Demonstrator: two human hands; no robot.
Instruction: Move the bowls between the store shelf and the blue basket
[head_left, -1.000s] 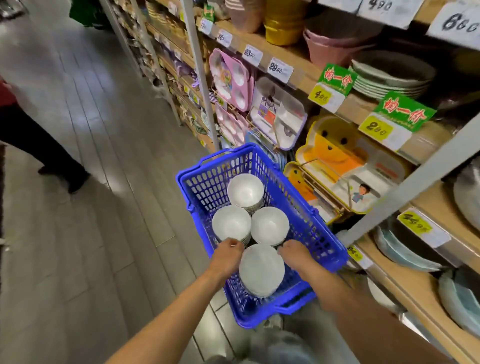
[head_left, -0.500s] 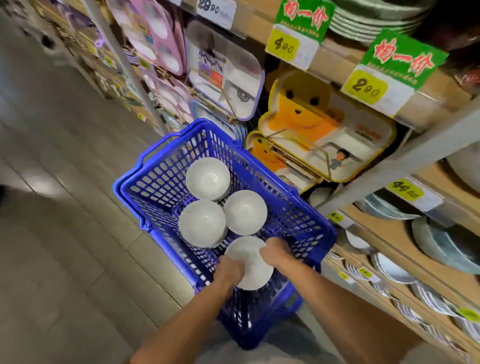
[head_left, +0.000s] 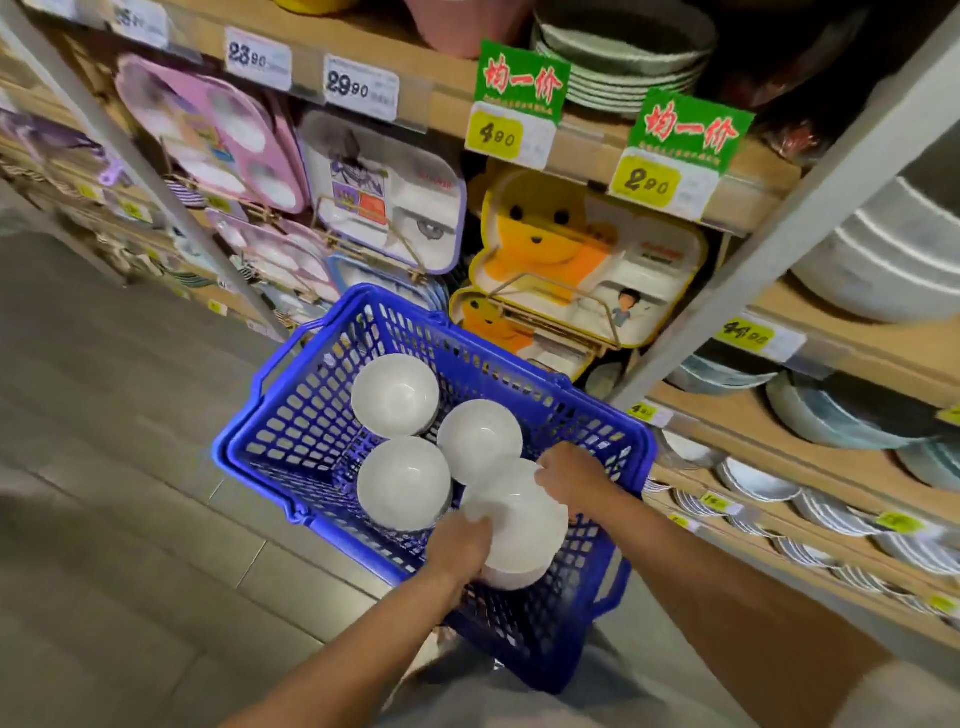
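Below, open floor (head_left: 104, 519) left of the blue basket (head_left: 291, 415), shelf (head_left: 779, 441) edges close along its right, bare mesh in its left half. Clamped between left grip (head_left: 460, 545) on the near-left rim and right grip (head_left: 571, 475) on the far-right rim, fingers curled: one stack of white bowls (head_left: 519, 525), over the basket's near right corner (raised or resting, cannot tell). Four white stacks counted in the basket, the three other stacks (head_left: 395, 395) bunched just beyond the held one; two grips, one basket.
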